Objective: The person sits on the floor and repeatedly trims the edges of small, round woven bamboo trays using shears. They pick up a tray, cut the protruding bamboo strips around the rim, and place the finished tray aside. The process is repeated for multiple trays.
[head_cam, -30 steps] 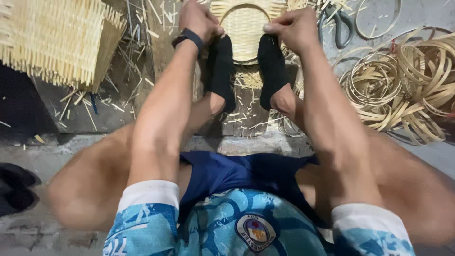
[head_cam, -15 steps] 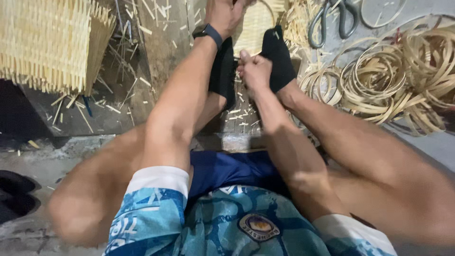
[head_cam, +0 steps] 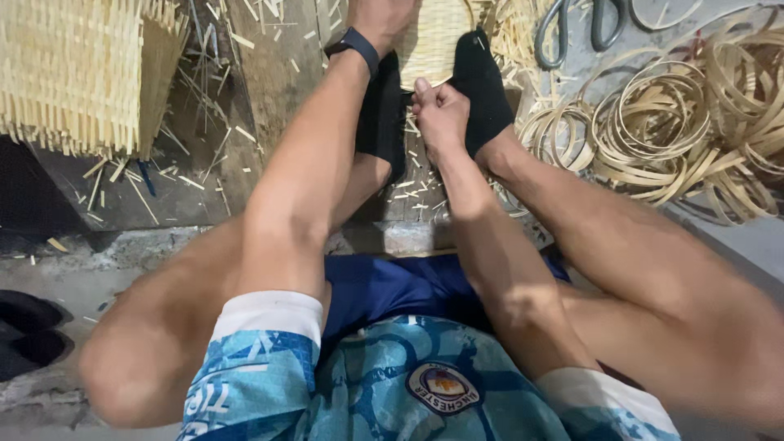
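Your round woven basket piece [head_cam: 437, 45], pale fine-plaited cane, sits braced between your two black-socked feet [head_cam: 482, 86] on the floor [head_cam: 286, 73]. Your left hand [head_cam: 384, 16] rests on its rim at the frame's top edge; whether that grip is closed cannot be told. Your right hand [head_cam: 439, 110] is curled into a fist just below the piece, fingers pressed together. Coiled flat cane strips [head_cam: 678, 122] lie to the right, scissors [head_cam: 576, 28] above them, a square woven panel [head_cam: 73, 73] to the left, amid scattered splinters.
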